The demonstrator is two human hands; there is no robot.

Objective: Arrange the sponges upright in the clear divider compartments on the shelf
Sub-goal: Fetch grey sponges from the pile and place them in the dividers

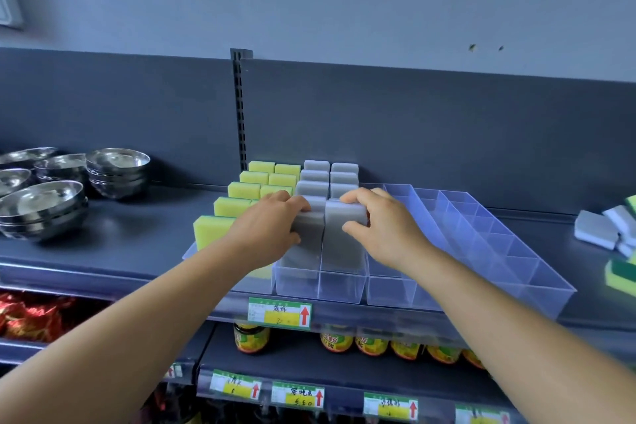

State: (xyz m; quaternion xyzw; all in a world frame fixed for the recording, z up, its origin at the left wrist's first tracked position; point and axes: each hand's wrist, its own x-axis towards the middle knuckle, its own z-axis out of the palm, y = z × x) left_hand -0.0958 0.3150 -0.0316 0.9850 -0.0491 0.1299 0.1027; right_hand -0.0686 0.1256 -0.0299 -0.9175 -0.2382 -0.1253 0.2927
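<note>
Left hand (272,229): fingers curled round the top of a grey sponge (306,234), standing upright in the divider (344,289), second row from its front.
Right hand (380,227): thumb and fingers pinch a second grey sponge (344,237), upright, just right of the first and touching it.
Grey rows (328,179): more grey sponges stand upright behind the two held ones, toward the divider's back.
Yellow sponges (237,208): upright in the divider's left columns.
Right compartments (481,234): clear walls, no sponge seen in them.
Loose sponges (609,234): lying on the shelf (130,251), well right of the divider.
Steel bowls (44,206): stacked, left of the divider.
Jars (371,344): on the shelf below the divider.
</note>
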